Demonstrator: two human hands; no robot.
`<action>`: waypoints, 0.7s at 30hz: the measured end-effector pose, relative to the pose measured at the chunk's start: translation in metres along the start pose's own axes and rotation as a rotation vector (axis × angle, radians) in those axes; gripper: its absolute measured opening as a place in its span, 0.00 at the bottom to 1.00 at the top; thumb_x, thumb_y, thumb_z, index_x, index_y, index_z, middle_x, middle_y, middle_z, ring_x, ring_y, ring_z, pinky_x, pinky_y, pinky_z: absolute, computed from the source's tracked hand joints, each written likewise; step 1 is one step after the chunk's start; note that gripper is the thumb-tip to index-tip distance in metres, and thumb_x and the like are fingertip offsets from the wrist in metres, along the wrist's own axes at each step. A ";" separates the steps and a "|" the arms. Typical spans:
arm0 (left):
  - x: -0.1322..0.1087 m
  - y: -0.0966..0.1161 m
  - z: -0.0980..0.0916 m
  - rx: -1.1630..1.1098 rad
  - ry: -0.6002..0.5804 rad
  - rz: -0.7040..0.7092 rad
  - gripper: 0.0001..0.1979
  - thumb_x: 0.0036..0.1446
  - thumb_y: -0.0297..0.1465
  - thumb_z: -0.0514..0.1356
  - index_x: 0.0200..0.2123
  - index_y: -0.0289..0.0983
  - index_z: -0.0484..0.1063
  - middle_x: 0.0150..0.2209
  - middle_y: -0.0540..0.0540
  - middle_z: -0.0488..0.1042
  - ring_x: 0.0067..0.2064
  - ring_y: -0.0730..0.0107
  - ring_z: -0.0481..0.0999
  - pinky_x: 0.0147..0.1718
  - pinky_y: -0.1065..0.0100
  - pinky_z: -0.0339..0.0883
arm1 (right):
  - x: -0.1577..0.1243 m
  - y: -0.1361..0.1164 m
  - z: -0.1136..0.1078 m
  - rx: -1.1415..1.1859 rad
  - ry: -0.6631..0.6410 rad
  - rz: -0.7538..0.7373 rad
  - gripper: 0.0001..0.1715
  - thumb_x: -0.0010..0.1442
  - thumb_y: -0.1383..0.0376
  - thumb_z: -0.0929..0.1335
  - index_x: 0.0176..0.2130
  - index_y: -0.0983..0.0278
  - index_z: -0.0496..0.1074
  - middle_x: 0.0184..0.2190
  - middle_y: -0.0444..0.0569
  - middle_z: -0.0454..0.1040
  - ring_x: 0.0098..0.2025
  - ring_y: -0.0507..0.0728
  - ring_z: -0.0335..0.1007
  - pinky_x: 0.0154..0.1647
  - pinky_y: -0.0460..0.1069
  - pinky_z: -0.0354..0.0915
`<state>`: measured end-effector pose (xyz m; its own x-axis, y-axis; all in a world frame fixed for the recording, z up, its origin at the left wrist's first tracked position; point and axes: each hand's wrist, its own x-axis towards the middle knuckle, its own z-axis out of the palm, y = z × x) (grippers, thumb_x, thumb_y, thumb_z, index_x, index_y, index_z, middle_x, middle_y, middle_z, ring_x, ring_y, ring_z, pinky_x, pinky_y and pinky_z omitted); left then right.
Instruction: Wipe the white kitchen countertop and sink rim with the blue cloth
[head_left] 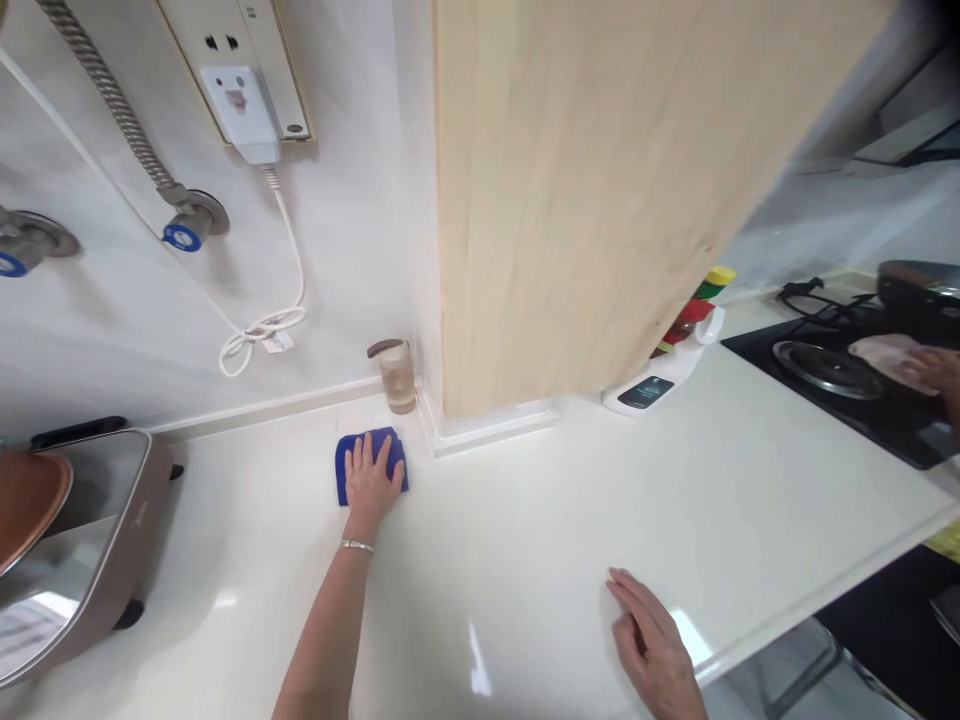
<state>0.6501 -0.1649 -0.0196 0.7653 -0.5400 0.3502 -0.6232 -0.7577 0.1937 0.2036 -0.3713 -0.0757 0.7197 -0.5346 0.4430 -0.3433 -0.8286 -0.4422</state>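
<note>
My left hand (370, 478) lies palm down on a folded blue cloth (343, 458), its fingers spread and flat over it. The cloth rests on the white countertop (487, 540) near the back wall. Just behind the cloth stands a small translucent cup-like container (399, 378) with a brown strip across its top, close to the wall corner. My right hand (654, 645) is over the front part of the counter, holding nothing. Its fingers are extended close together, and the thumb sits apart from them.
A wooden cabinet panel (585, 200) hangs above the counter. Left is an electric cooker (142, 530) with a glass lid. A white bottle (652, 385) stands behind the panel. At right, another person's hand (941, 370) touches a pale cloth on the black stove (795, 410). A plug (241, 110) trails its cord.
</note>
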 end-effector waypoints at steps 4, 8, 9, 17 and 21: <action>0.029 -0.013 0.008 0.003 -0.020 -0.050 0.29 0.63 0.42 0.52 0.65 0.40 0.64 0.70 0.34 0.57 0.71 0.44 0.54 0.68 0.42 0.46 | -0.002 0.001 -0.001 -0.019 -0.022 0.039 0.26 0.65 0.65 0.61 0.61 0.57 0.65 0.62 0.51 0.67 0.63 0.63 0.64 0.63 0.65 0.66; 0.052 -0.022 0.013 -0.011 -0.065 -0.048 0.29 0.63 0.43 0.52 0.66 0.41 0.62 0.70 0.37 0.56 0.71 0.45 0.52 0.69 0.42 0.45 | -0.005 0.004 -0.002 -0.020 -0.050 0.055 0.26 0.66 0.64 0.60 0.61 0.56 0.65 0.62 0.51 0.67 0.63 0.64 0.65 0.62 0.65 0.66; 0.056 -0.024 0.014 -0.021 -0.078 -0.041 0.30 0.63 0.43 0.52 0.66 0.41 0.62 0.70 0.38 0.56 0.71 0.46 0.52 0.69 0.43 0.44 | -0.005 0.005 -0.002 -0.019 -0.059 0.059 0.26 0.65 0.63 0.61 0.61 0.56 0.65 0.62 0.50 0.67 0.63 0.64 0.65 0.62 0.65 0.67; 0.065 -0.043 0.014 -0.070 -0.092 0.025 0.29 0.64 0.42 0.51 0.66 0.42 0.62 0.71 0.40 0.56 0.72 0.48 0.52 0.69 0.44 0.43 | -0.011 0.015 -0.002 -0.024 -0.084 0.063 0.25 0.64 0.61 0.61 0.60 0.57 0.66 0.62 0.52 0.67 0.61 0.67 0.67 0.62 0.67 0.66; 0.060 -0.076 0.004 -0.058 -0.099 0.020 0.29 0.64 0.43 0.51 0.66 0.41 0.63 0.71 0.40 0.56 0.72 0.50 0.52 0.70 0.46 0.43 | -0.017 0.029 -0.001 -0.043 -0.097 0.029 0.26 0.63 0.61 0.61 0.60 0.57 0.66 0.61 0.53 0.68 0.60 0.68 0.68 0.59 0.68 0.69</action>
<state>0.7442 -0.1417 -0.0172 0.7630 -0.5905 0.2630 -0.6446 -0.7255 0.2412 0.1814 -0.3863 -0.0953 0.7635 -0.5415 0.3521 -0.3888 -0.8206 -0.4189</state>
